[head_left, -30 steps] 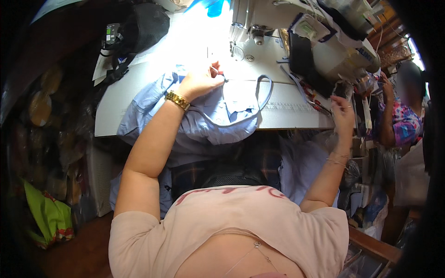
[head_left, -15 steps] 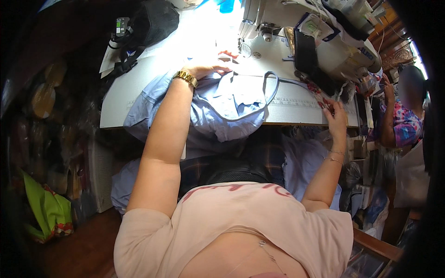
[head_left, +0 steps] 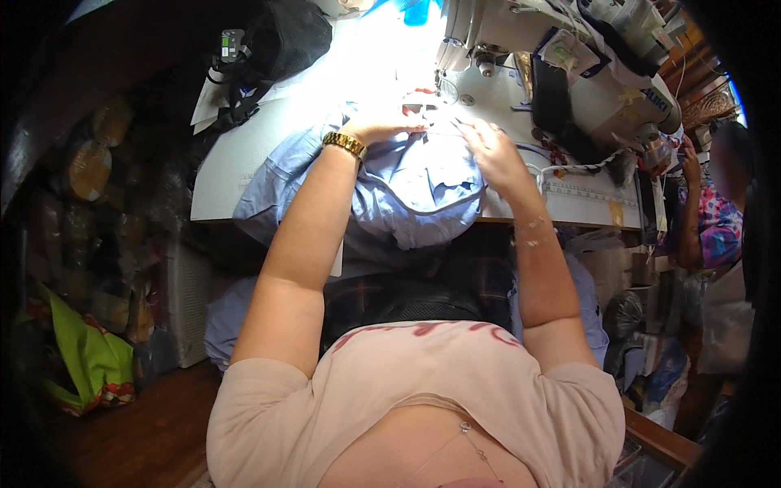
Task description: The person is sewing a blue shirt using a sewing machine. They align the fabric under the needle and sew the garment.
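A light blue garment (head_left: 431, 199) lies bunched on the white sewing table and hangs over its front edge. My left hand (head_left: 386, 128), below a gold watch, pinches the cloth just in front of the sewing machine's needle area (head_left: 446, 85). Glare washes out part of the cloth there. My right hand (head_left: 495, 156) is at the right side of the garment, fingers drawn together and pointing toward the left fingertips. Whatever those fingers hold is too small and bright to make out. From beside the right wrist a white twisted cord (head_left: 582, 168) runs to the right.
The sewing machine body (head_left: 630, 102) stands at the back right, with a dark phone-like case (head_left: 551, 102) on it. A black bag (head_left: 285, 41) and papers lie back left. A green bag (head_left: 89, 358) is on the floor at left. Another person (head_left: 708, 211) is at far right.
My right hand has moved left from the red items at the table's right side to the garment near my left hand. A white cord now stretches across the right side. The whole view has shifted slightly.
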Available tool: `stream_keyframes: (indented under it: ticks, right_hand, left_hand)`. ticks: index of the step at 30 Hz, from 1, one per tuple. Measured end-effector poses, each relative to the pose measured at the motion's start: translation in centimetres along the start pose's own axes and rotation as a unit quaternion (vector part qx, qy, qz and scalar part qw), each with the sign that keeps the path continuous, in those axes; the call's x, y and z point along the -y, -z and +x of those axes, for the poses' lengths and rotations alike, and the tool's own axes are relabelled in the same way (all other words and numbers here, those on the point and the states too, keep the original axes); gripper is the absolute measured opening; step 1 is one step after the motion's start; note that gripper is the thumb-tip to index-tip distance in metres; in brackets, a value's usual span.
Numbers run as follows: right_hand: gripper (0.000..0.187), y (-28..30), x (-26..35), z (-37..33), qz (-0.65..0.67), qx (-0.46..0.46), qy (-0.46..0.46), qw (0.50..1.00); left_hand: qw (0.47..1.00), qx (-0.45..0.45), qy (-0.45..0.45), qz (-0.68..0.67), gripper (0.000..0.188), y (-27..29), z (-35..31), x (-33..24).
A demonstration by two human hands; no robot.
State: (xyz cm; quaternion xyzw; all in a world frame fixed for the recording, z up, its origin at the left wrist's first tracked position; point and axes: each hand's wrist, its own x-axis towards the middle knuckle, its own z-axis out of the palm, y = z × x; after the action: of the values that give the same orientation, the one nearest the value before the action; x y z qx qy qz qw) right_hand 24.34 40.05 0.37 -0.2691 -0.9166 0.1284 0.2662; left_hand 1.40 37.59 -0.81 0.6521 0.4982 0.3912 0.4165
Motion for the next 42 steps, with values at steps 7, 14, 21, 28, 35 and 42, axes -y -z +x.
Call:
stream_keyframes:
  ticks: [7,14,21,28,35,42]
  right_hand:
    - [0.03,-3.4,-0.8,3.8,0.127,0.028,-0.222,0.966]
    - [0.033,-3.5,-0.8,3.9,0.071,0.045,-0.215,0.973]
    - [0.022,-3.4,0.4,3.5,0.198,-0.057,-0.175,0.963]
    - [0.016,-5.0,-1.0,3.4,0.246,-0.082,-0.153,0.953]
    - [0.014,-4.5,1.0,3.0,0.092,-0.184,-0.056,0.977]
    - [0.024,-3.7,1.7,2.8,0.122,-0.173,-0.098,0.972]
  left_hand:
    - [1.0,0.005,-0.007,-0.022,0.051,-0.4,0.4,0.8]
    - [1.0,-0.006,-0.015,0.005,0.051,-0.2,0.4,1.6]
    - [0.991,-0.004,-0.065,-0.118,0.043,0.5,-0.7,0.9]
    - [0.973,0.004,0.035,-0.23,0.031,0.4,-0.7,0.6]
    - [0.979,0.031,0.122,-0.161,0.022,1.0,-0.9,-0.3]
    - [0.962,0.06,0.13,-0.234,0.028,0.8,-1.0,-0.2]
